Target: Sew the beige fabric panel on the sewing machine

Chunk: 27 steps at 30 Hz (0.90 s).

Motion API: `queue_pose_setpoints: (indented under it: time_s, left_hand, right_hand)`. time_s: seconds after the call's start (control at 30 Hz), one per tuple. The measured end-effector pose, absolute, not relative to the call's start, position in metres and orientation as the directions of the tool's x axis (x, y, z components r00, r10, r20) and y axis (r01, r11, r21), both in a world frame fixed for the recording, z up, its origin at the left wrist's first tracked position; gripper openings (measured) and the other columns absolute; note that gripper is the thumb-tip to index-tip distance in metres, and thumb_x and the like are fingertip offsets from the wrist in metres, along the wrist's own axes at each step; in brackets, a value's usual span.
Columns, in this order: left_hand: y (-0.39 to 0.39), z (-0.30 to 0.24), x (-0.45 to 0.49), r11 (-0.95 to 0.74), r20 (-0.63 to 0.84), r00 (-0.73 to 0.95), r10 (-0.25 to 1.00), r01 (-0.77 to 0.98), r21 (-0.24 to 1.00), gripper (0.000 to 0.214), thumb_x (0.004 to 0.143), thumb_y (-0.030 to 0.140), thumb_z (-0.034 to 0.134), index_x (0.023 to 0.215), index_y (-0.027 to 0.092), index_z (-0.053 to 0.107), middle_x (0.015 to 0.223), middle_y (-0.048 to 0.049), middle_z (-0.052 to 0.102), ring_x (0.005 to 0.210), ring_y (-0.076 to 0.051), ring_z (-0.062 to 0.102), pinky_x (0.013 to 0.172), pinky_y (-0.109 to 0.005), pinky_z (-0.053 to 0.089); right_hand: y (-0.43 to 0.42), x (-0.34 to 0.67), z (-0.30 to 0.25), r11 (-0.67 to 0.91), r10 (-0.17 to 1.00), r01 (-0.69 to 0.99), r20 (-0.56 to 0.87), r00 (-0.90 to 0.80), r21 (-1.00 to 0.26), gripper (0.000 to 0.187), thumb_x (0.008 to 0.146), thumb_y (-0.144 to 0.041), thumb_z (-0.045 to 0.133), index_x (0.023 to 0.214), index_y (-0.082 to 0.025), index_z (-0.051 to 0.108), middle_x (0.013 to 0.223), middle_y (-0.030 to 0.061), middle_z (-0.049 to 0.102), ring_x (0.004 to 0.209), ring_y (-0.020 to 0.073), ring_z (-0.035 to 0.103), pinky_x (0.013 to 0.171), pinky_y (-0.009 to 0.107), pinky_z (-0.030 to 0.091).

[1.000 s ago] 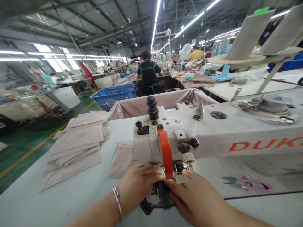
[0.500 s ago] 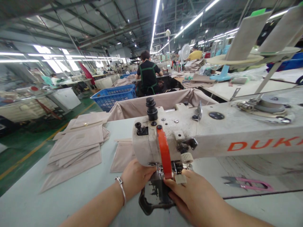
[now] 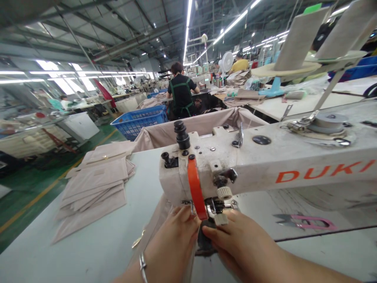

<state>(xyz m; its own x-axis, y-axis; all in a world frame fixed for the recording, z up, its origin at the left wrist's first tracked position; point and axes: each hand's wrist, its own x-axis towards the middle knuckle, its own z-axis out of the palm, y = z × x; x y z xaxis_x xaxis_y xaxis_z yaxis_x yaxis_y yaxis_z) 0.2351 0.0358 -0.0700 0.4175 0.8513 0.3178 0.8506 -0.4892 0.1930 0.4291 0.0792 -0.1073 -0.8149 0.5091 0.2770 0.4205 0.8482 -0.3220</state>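
Note:
My left hand [image 3: 175, 239], with a silver bracelet at the wrist, lies on a beige fabric piece [image 3: 157, 220] left of the needle area. Its fingers are bent and pressed together on the cloth beside the presser foot. By that cloth's left edge is a small gold-coloured metal piece [image 3: 138, 239], like a zipper pull. Close to the foot on the other side, my right hand [image 3: 241, 237] has curled fingers; what they hold is hidden. Over both hands stands the white sewing machine head [image 3: 176, 181] with its orange guard [image 3: 196, 188].
Beige fabric pieces [image 3: 97, 184] are stacked on the table's left side. Pink thread snips [image 3: 309, 221] lie under the machine arm. Behind the machine are a cloth-lined bin [image 3: 165, 131], a blue basket [image 3: 141, 122] and a seated person [image 3: 181, 92]. Thread cones [image 3: 297, 39] stand at right.
My left hand has turned and moved down and right, and the fabric with the gold-coloured piece now runs toward me under it. My right hand stays by the foot. The view has shifted slightly.

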Motion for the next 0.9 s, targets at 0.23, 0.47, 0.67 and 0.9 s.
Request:
queue_pose_setpoints:
  time_s: [0.23,0.47,0.67,0.9]
  left_hand:
    - [0.032,-0.077,0.241,-0.388,0.21,0.328,0.921,0.819,0.422,0.027,0.085,0.004,0.047,0.099,0.021,0.063,0.108,-0.0068,0.068,0.105,-0.024,0.064,0.095,-0.043,0.055]
    - [0.012,-0.086,0.168,-0.013,0.207,-0.045,0.977,0.962,0.271,0.037,0.085,0.034,0.065,0.119,0.019,0.064,0.131,-0.0143,0.059,0.125,-0.036,0.052,0.107,-0.063,0.04]
    - [-0.021,-0.126,0.146,0.255,-0.007,-0.36,0.933,0.647,0.718,0.038,0.072,0.04,0.074,0.098,0.021,0.054,0.094,-0.0067,0.07,0.086,-0.029,0.07,0.08,-0.047,0.059]
    - [-0.036,-0.119,0.177,0.343,-0.323,-0.204,0.924,0.076,0.936,0.048,0.086,0.059,0.057,0.113,0.019,0.063,0.083,-0.0079,0.077,0.079,-0.03,0.076,0.076,-0.044,0.061]
  right_hand:
    - [0.078,0.43,-0.106,0.82,0.535,0.44,0.217,-0.817,-0.366,0.026,0.088,-0.013,0.055,0.107,-0.023,0.069,0.101,0.0057,0.07,0.095,0.029,0.063,0.084,0.046,0.052]
    - [0.077,0.435,-0.114,0.815,0.546,0.43,0.265,-0.795,-0.389,0.022,0.094,-0.019,0.052,0.108,-0.024,0.068,0.092,0.0039,0.067,0.091,0.0255,0.06,0.085,0.042,0.05]
    - [0.067,0.429,-0.097,0.733,0.622,0.486,0.181,-0.762,-0.476,0.017,0.092,-0.017,0.055,0.105,-0.021,0.067,0.101,0.0086,0.065,0.098,0.0289,0.059,0.089,0.046,0.049]
    - [0.031,0.411,-0.105,-0.099,0.809,0.148,-0.166,-0.564,-0.984,0.007,0.093,-0.02,0.046,0.098,-0.022,0.05,0.064,-0.0058,0.053,0.048,0.0117,0.048,0.045,0.02,0.037]
